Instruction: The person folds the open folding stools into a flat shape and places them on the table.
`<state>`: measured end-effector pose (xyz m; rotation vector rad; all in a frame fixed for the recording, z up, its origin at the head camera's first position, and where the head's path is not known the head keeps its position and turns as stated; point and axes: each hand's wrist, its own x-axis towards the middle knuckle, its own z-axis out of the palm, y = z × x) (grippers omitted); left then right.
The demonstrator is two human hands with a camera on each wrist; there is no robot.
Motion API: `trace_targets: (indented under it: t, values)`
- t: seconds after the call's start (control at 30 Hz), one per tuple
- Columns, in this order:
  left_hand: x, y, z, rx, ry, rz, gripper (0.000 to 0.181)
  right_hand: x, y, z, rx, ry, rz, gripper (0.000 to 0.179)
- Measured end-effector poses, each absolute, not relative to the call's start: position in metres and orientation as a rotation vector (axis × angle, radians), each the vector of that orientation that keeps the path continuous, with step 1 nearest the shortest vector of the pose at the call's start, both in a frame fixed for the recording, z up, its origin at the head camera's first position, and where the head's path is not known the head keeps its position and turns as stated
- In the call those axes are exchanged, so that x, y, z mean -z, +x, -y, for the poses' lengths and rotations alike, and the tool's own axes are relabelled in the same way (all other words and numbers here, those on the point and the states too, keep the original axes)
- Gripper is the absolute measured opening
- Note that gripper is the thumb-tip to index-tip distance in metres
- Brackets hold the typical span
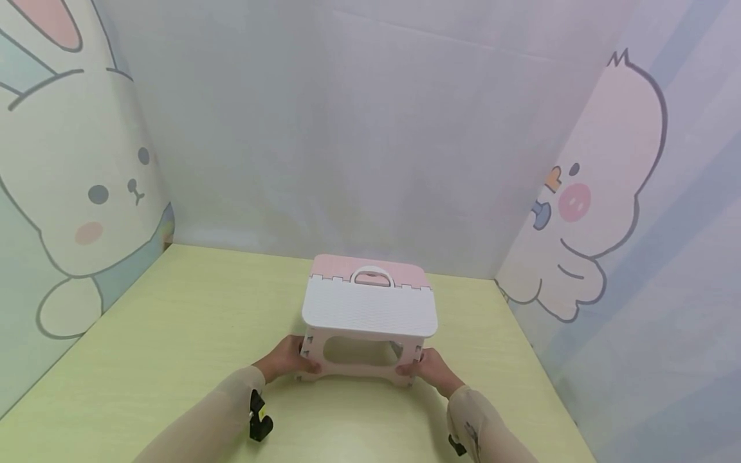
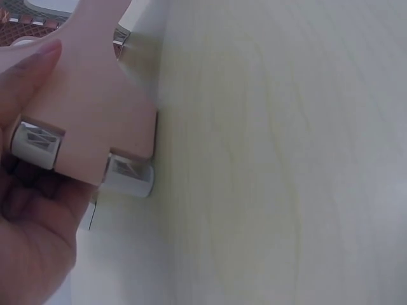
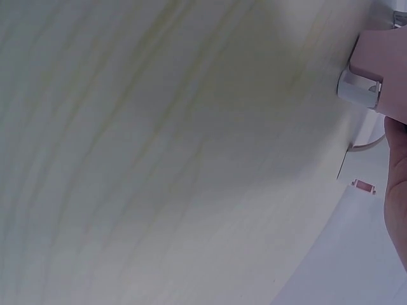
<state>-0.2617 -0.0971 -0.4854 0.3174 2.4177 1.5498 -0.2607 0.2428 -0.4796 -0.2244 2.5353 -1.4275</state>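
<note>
A pink and white folding step stool (image 1: 370, 308) stands unfolded on the table, its white carrying handle raised at the middle of the top. My left hand (image 1: 286, 357) grips the lower left side of the stool, thumb on the pink front panel and fingers behind the edge. On the lower right side my right hand (image 1: 429, 370) holds it the same way, thumb on the front. The left wrist view shows the left thumb (image 2: 32, 76) lying against the pink leg panel (image 2: 102, 95). Only an edge of the right hand (image 3: 397, 190) appears in the right wrist view.
The pale yellow table (image 1: 202, 308) spreads around the stool. A light curtain (image 1: 347, 128) hangs behind it, with a printed rabbit (image 1: 69, 167) at the left and a printed chick (image 1: 608, 180) at the right. Black straps (image 1: 259, 424) sit at the sleeves.
</note>
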Motion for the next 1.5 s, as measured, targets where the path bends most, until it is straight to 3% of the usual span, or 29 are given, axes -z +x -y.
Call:
trace_targets:
  t: [0.53,0.93,1.5]
  values:
    - [0.4931,-0.2588,0.0925,-1.574,0.137,-2.5,0.053,0.4811,-0.2608,-0.2448,1.477,-0.264,-2.499,0.048]
    - [0.4935,-0.2561,0.0919,-1.577,0.083,-2.53,0.047,0.4833,-0.2607,-0.2441,1.514,-0.268,-2.474,0.052]
    - [0.4889,-0.2591,0.094,-1.497,0.059,-2.534,0.053,0.4849,-0.2638,-0.2444,1.487,-0.279,-2.478,0.052]
